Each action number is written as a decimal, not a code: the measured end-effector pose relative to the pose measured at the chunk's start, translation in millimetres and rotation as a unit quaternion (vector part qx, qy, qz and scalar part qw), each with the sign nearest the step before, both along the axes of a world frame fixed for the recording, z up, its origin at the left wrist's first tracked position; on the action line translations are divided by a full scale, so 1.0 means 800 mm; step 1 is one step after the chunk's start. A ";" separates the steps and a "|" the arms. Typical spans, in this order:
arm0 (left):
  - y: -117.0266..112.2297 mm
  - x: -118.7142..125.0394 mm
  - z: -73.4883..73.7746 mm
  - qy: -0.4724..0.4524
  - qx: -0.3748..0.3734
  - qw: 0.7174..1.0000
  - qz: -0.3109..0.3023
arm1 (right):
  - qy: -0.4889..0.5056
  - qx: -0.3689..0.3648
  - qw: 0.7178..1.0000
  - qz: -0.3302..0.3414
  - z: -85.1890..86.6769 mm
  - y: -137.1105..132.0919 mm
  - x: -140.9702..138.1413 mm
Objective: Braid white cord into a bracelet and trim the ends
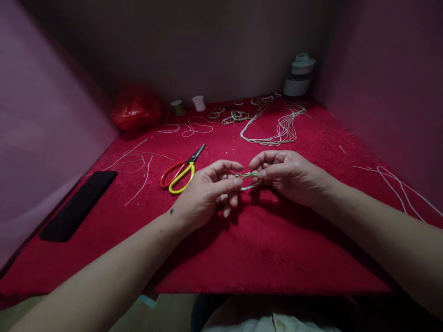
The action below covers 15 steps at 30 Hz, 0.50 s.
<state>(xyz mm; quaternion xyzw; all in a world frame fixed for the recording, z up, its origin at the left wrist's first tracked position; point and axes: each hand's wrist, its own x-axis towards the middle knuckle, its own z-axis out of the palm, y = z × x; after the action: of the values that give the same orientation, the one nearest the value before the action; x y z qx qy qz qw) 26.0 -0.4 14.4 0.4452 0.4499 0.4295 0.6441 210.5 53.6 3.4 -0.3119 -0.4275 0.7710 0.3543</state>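
Observation:
Between my two hands is a small loop of braided green and white cord, a bracelet [249, 187], held just above the red cloth. My left hand [217, 186] pinches its left side between thumb and fingers. At its right side, my right hand [285, 173] closes thumb and fingertips on the green part. My fingers hide both ends of the loop. Scissors [182, 171] with one red and one yellow handle lie just left of my left hand, blades pointing away from me.
A black flat case [79, 205] and loose threads [140, 182] lie left. Behind are a red plastic bag [136, 108], a green spool [178, 107], a white spool [199, 103], several finished bracelets [239, 115], a cord bundle [270, 140] and a bottle [299, 76]. More cord [398, 182] lies right.

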 end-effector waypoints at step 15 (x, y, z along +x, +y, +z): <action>-0.010 0.010 -0.003 0.149 0.138 0.979 0.033 | -0.025 0.002 1.000 0.011 0.001 -0.003 -0.004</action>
<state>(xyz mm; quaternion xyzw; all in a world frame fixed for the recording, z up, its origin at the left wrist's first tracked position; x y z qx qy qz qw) 33.7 -8.1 12.0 0.5736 0.4920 0.4374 0.4875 207.2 51.0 4.5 -0.3254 -0.4409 0.7661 0.3359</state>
